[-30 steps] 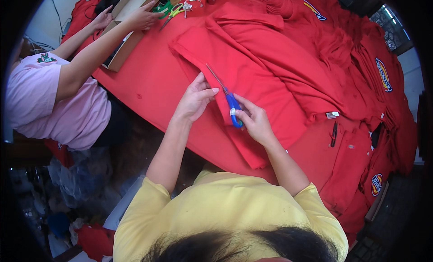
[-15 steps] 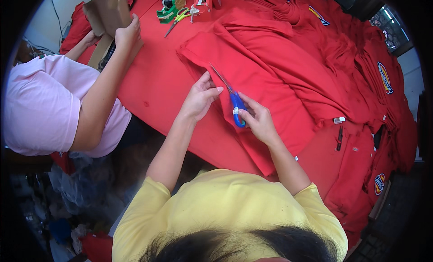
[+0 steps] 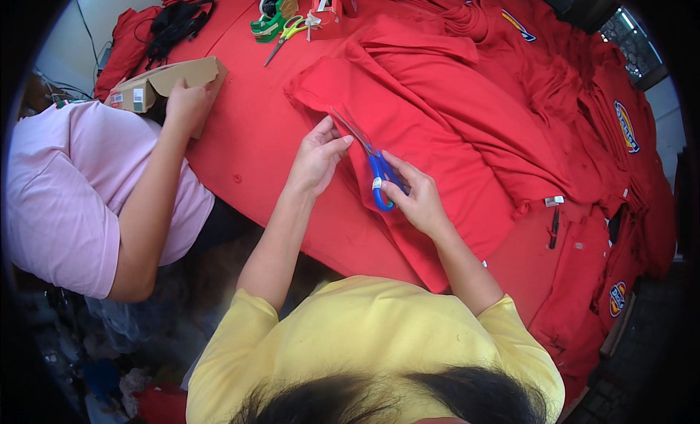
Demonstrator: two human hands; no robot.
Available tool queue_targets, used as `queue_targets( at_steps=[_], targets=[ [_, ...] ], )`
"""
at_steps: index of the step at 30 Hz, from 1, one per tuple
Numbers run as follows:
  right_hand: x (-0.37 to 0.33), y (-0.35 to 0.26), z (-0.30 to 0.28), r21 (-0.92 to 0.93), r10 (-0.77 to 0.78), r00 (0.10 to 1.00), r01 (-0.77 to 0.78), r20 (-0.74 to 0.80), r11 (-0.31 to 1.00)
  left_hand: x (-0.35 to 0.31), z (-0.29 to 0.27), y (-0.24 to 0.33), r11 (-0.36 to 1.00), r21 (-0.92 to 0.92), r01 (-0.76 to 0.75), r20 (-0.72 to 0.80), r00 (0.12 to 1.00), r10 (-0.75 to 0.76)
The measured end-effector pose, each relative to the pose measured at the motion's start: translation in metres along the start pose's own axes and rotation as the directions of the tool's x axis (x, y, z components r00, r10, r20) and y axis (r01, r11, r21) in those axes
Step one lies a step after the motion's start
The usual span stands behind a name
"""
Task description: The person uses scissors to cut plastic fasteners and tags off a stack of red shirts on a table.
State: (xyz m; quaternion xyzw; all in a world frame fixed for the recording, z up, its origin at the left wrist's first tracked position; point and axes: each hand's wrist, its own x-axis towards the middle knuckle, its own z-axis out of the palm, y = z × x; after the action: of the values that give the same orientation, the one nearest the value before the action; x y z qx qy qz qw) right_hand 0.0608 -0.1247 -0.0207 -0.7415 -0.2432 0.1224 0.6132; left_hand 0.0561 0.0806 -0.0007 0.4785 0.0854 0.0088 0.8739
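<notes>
My right hand (image 3: 417, 194) grips a pair of blue-handled scissors (image 3: 378, 164), its thumb and fingers in the handle loops. The blades are slightly apart and point away to the upper left, over the near-left edge of a red garment (image 3: 445, 176). My left hand (image 3: 319, 158) pinches that garment's edge beside the blades, thumb on top and fingertips partly hidden by the cloth. The garment lies spread and folded on the red-covered table (image 3: 237, 143).
At left, a person in a pink shirt handles a cardboard box (image 3: 164, 85). Beyond lie a black strapped item (image 3: 179, 26), a green tape dispenser (image 3: 271, 17), yellow-green scissors (image 3: 288, 36) and a red dispenser (image 3: 326, 14). Red garments (image 3: 583, 96) pile up at right, near a dark slim tool (image 3: 554, 228).
The scissors' handles and blades have spread a little, and both my hands shifted slightly left. The person at left has lowered the box's flap, and a black item shows behind it.
</notes>
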Motion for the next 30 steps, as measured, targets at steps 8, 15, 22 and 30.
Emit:
queue_targets(
  at_steps=[8,15,22,30],
  targets=[
    [0.003,-0.016,-0.002,-0.121,0.047,0.999,-0.044,0.024,0.992,0.0,-0.002,0.0,1.0,0.005,0.011,-0.012,1.0,-0.011],
    [0.006,-0.013,-0.005,-0.014,0.19,0.981,-0.19,0.049,0.982,0.002,0.001,-0.001,0.998,0.064,0.007,-0.014,1.0,-0.006],
    [0.006,-0.011,-0.002,-0.106,0.146,0.988,-0.14,0.052,0.984,0.017,-0.016,0.0,0.993,-0.08,-0.09,-0.1,0.992,0.082],
    [0.029,-0.002,0.003,-0.04,0.047,0.998,-0.045,0.05,0.998,0.016,-0.007,0.008,0.995,0.017,-0.099,-0.085,0.991,0.1]
  ],
)
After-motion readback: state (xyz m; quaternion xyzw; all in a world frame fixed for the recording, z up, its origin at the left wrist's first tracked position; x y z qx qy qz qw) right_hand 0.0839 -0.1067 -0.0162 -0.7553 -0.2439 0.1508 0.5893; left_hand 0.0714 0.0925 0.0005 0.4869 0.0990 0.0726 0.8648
